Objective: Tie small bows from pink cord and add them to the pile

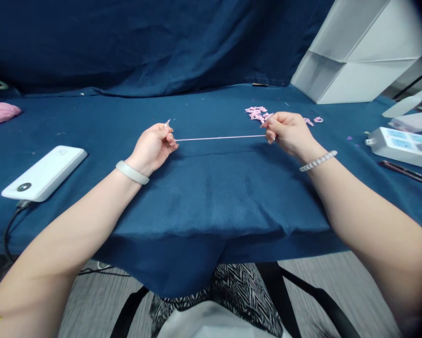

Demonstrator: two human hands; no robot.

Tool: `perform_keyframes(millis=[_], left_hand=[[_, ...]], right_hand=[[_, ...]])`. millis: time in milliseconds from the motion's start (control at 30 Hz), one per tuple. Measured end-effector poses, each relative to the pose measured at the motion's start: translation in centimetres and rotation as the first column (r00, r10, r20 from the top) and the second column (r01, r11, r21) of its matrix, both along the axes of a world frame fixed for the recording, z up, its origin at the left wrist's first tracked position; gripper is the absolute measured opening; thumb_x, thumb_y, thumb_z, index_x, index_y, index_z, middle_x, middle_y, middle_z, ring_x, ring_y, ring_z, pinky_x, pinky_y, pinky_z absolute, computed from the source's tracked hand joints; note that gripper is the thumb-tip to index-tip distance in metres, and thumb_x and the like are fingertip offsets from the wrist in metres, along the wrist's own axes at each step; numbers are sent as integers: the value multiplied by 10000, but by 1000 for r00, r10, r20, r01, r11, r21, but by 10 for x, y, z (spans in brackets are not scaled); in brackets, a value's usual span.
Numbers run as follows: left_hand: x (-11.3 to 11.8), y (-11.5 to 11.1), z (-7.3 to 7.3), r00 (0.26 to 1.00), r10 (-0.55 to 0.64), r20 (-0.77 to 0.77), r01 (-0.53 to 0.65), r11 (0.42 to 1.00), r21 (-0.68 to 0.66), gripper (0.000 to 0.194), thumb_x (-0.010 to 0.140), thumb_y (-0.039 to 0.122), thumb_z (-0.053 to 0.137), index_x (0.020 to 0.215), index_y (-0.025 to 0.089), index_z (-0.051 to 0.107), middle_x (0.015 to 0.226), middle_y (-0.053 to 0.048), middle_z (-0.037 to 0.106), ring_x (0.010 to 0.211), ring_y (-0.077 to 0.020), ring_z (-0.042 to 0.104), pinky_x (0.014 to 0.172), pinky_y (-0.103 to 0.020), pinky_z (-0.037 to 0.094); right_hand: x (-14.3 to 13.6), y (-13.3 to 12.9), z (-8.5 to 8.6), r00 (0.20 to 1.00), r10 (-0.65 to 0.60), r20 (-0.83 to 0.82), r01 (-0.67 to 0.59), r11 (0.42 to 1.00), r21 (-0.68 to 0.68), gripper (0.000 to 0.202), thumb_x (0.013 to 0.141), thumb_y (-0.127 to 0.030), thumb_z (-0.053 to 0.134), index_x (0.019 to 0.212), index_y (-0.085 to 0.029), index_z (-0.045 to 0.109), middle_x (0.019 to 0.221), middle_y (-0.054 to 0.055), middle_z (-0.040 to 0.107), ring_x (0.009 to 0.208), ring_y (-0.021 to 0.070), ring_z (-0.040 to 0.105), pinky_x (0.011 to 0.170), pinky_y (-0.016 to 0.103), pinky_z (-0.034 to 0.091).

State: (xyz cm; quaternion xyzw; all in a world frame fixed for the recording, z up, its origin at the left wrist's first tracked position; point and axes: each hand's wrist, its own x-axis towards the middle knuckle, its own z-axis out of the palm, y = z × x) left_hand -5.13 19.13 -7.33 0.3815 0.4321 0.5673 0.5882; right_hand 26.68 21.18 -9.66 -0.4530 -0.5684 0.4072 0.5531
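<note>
A thin pale pink string (220,137) runs taut and nearly level above the blue cloth. At its left end my left hand (156,145) pinches it, and a short tail pokes up past the fingertips. The other end is pinched in my right hand (285,131), with fingers curled closed. Just behind the right hand lies a small heap of pink looped pieces (256,112), partly hidden by that hand. A few more pink pieces (313,121) rest to its right.
A white power bank (45,173) with a black cable lies at left, near a pink fluffy bundle (1,114). On the right are a white box with blue labels (404,146), a dark pen-like tool (408,172) and white stacked boxes (359,56). Blue cloth (211,202) covers the table.
</note>
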Motion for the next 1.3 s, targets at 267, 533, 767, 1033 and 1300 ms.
perform_keyframes(millis=[267,533,767,1033,1300], left_hand=[[-10,10,3,999,42,-20,-41,997,70,288,888,56,466,629,166,529,501,29,445,462,-68,423,535,-199,457],[-2,1,11,986,31,165,-56,987,151,241,918,122,487,685,174,525,655,-2,584,727,-106,628,735,-217,525],[19,-12,30,963,-84,256,48,988,144,177,939,217,494,766,190,520,599,52,546,456,-53,493,746,-262,554],[60,-25,2,953,-295,72,292,956,38,125,940,178,515,826,139,548,632,34,565,530,-70,556,585,-234,559],[66,-39,-14,931,-355,80,350,934,71,123,877,166,640,792,104,576,699,-2,630,606,-65,613,653,-208,561]], right_hand=[[15,8,1,995,-40,-88,43,999,33,322,912,-216,615,593,-198,572,384,-67,424,371,37,357,447,236,332],[-11,1,0,934,-9,-358,2,1000,-20,253,918,-223,613,668,-192,596,542,-38,539,578,76,582,687,236,524],[-56,-20,55,720,-58,-691,-98,978,-185,319,1044,-262,353,779,-208,522,456,-97,376,399,37,379,511,176,402],[-111,-30,25,836,-97,-540,-39,971,-235,245,981,-17,363,869,-152,534,509,-91,477,448,32,477,467,161,353],[-111,-50,16,798,5,-603,-203,944,-260,393,884,-47,568,1245,-174,480,702,-44,683,603,65,645,606,179,513]])
